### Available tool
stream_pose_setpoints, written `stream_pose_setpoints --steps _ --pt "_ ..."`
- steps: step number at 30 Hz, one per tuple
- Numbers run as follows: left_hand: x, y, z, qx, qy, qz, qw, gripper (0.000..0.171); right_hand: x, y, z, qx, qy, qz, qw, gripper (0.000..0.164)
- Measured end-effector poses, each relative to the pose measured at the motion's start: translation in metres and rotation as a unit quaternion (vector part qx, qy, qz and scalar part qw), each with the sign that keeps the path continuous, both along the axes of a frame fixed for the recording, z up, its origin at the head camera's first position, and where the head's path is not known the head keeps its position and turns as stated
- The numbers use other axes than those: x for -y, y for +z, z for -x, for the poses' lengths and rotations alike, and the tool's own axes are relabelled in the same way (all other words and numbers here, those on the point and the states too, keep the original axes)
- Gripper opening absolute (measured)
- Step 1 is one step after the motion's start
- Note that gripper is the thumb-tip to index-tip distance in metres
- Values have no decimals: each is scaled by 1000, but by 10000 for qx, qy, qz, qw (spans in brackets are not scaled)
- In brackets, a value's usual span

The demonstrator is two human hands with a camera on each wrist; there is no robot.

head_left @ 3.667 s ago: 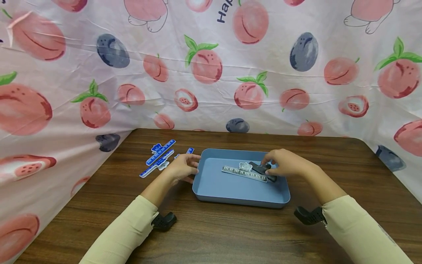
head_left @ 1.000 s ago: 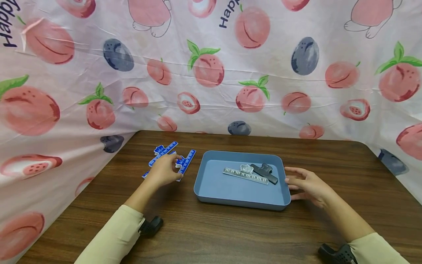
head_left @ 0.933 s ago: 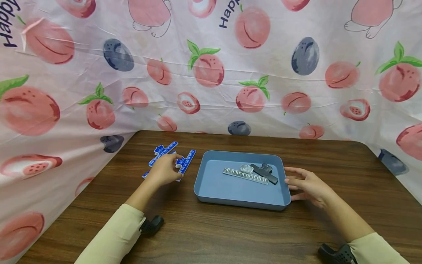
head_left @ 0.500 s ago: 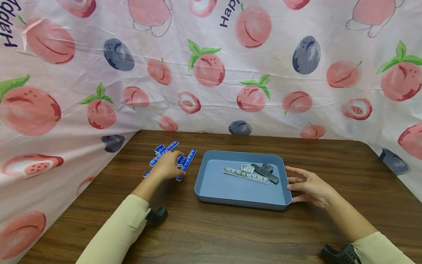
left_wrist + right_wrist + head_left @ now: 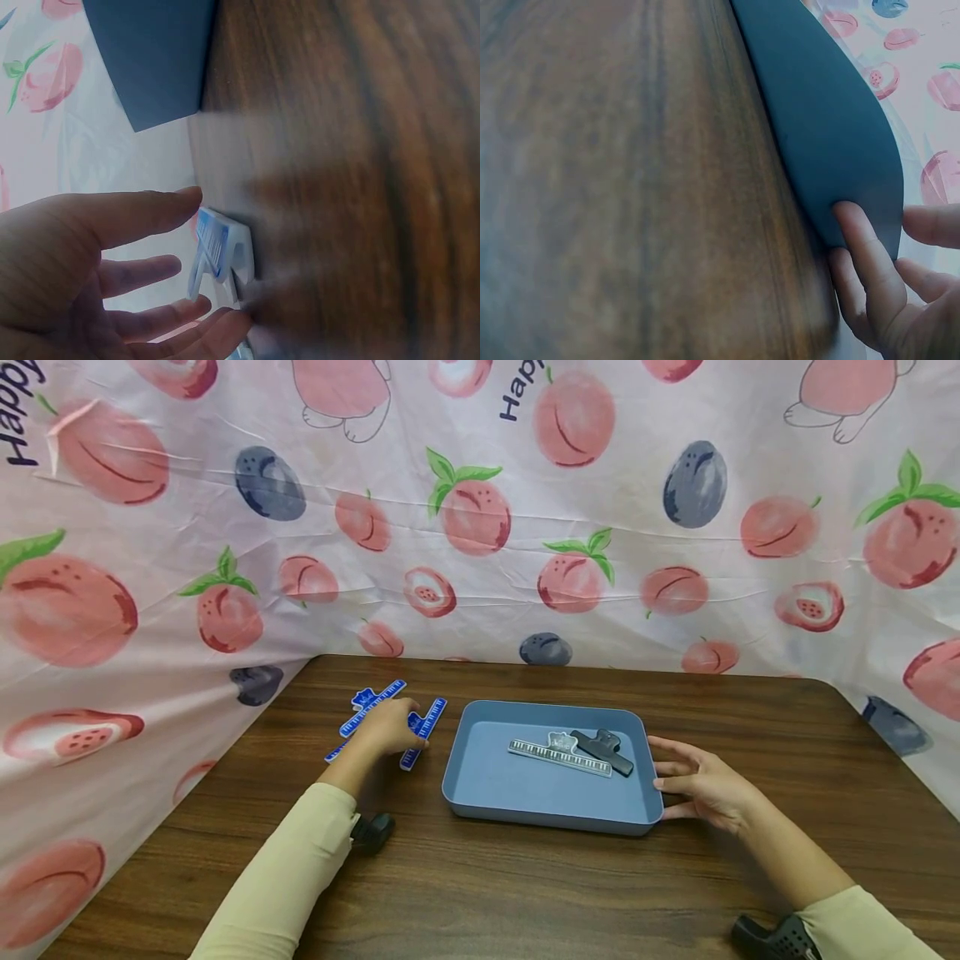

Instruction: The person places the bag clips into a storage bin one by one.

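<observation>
My left hand point(image 5: 384, 728) reaches over a blue-and-white clip with a piano-key pattern point(image 5: 425, 732) lying on the table left of the tray. In the left wrist view, the thumb and fingers are spread around the clip point(image 5: 223, 244), with a gap between thumb and fingers. Fingertips of my right hand point(image 5: 711, 789) touch the outer right wall of a blue-grey tray point(image 5: 551, 818). In the right wrist view, those fingers point(image 5: 866, 251) lie against the wall rather straight. Inside the tray sit a clear piano-key clip point(image 5: 558, 757) and a black clip point(image 5: 603, 752), overlapping.
Another blue piano-key clip point(image 5: 372, 707) lies behind the left hand. A further blue clip point(image 5: 337, 751) is mostly hidden under that hand. A fruit-print cloth point(image 5: 480, 610) hangs behind the brown wooden table point(image 5: 517, 893).
My right hand has left the black clip in the tray for the tray's right wall. The left hand has gone from the tray's left wall to the blue clips, lately shifting slightly right.
</observation>
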State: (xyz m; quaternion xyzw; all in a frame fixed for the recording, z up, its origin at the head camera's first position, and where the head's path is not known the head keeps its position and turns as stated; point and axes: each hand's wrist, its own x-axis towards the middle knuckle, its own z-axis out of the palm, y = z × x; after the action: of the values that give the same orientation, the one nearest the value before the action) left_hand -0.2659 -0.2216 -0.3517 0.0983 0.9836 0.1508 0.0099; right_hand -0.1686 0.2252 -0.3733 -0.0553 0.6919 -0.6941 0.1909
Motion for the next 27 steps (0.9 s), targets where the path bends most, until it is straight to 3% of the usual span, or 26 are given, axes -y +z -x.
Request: stream_pose_setpoints --steps 9,27 --pt "-4 -6 5 27 52 269 9996 58 1 -1 -1 -32 -6 -26 10000 79" --pt "-1 0 -1 239 207 -93 9995 54 2 -1 -2 -96 -65 -120 9999 81"
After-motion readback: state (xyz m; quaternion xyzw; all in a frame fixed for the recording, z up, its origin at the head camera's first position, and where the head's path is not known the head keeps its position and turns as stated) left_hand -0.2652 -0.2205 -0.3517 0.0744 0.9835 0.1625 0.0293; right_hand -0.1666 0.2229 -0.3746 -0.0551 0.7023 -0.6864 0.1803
